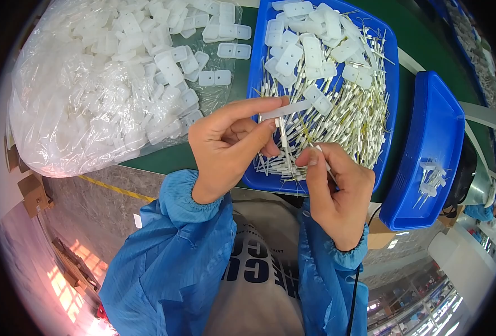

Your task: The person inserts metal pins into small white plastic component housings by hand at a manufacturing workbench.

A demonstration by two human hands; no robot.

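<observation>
Above the blue tray (278,185), my left hand (222,151) is closed, thumb against fingers, on a translucent white plastic plate (286,110) seen nearly edge-on. A slim white stick-like piece (283,137) hangs down at its fingertips. Just to the right, my right hand (340,187) pinches another slim white piece (331,169), part of it hidden by the fingers. Beneath both hands lie many thin white pieces with wire-like ends (360,129). On top of them, toward the far side, rests a heap of two-holed translucent plates (309,53).
A clear plastic bag (80,134) heaped with similar plates covers the left of the green table (161,161). Several loose plates (234,51) lie between bag and tray. On the right, a smaller blue tray (427,131) holds a few pieces with wires (431,178).
</observation>
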